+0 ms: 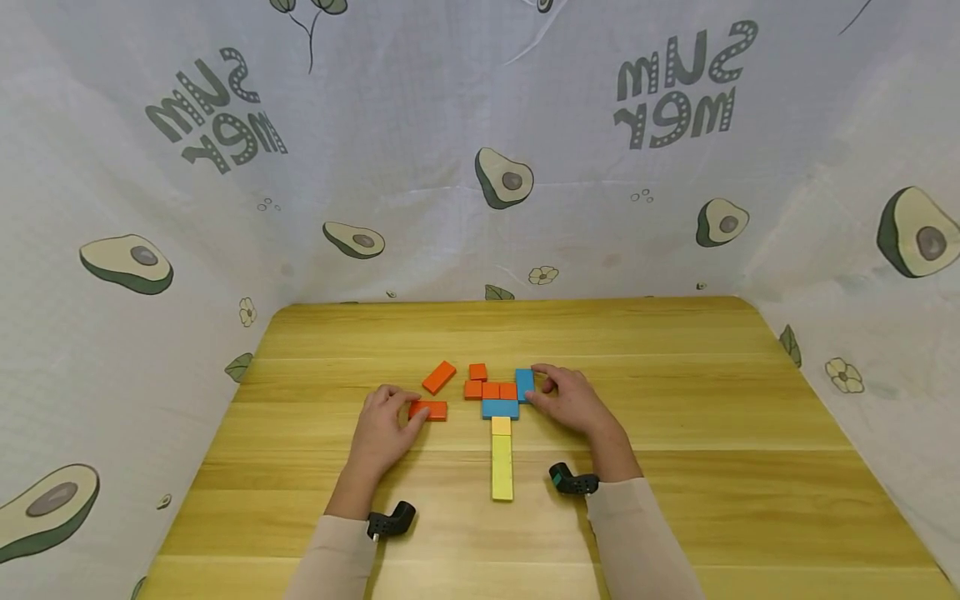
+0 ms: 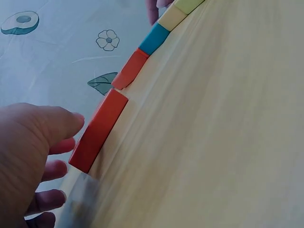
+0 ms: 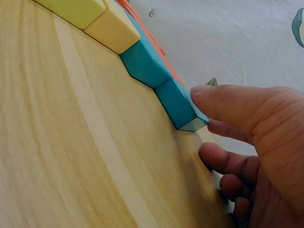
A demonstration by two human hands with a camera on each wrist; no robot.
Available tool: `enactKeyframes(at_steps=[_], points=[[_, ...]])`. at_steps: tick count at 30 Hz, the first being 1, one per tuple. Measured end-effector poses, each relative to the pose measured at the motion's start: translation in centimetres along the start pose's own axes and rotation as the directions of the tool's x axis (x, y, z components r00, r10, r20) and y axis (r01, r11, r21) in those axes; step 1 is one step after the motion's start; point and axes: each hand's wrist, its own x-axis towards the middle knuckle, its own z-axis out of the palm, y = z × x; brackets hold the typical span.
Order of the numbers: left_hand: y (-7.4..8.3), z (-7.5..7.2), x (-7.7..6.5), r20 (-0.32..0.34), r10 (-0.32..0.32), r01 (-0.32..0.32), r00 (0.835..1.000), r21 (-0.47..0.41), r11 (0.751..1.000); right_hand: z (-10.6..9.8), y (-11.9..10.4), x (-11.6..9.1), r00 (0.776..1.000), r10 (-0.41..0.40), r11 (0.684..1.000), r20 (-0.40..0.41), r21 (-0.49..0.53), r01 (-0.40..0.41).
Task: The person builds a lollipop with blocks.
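Note:
My left hand (image 1: 383, 427) is at the left end of an orange-red oblong block (image 1: 437, 411), index finger by its far side and thumb over its near side. In the left wrist view the thumb stands just off that block (image 2: 99, 130). My right hand (image 1: 573, 402) holds an upright-set blue block (image 1: 524, 385) between thumb and index finger, with the thumb at its right edge in the right wrist view. This block adjoins a second, crosswise blue block (image 1: 500, 409) and a row of small orange squares (image 1: 491, 390).
Below the crosswise blue block run a small light-orange block (image 1: 501, 426) and a long yellow strip (image 1: 502, 468). One more orange square (image 1: 477, 372) tops the row's left end. A slanted orange block (image 1: 439, 377) lies farther left on the wooden table (image 1: 675, 517). Patterned cloth (image 1: 450, 100) surrounds it.

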Motion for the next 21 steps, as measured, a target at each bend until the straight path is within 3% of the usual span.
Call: enactKeyframes(at_steps=[9,13,17,21], points=[[-0.12,-0.08,0.12,0.045,-0.025,0.026,0.999,-0.018,1.0,-0.08,-0.04,-0.05,1.0,-0.003,1.0,-0.006,0.006,0.003],[-0.03,-0.09,0.06,0.058,-0.033,0.037,0.998,-0.065,0.997,-0.06,-0.04,-0.06,1.0,-0.007,1.0,-0.001,0.008,0.007],[0.12,-0.16,0.09,0.139,-0.031,0.051,0.99,-0.146,0.988,-0.13,-0.1,-0.09,1.0,-0.006,1.0,0.003,0.011,0.006],[0.39,-0.42,0.11,0.248,0.0,0.049,0.969,-0.191,0.98,-0.18,-0.11,-0.08,1.0,-0.002,1.0,0.007,0.018,0.002]])
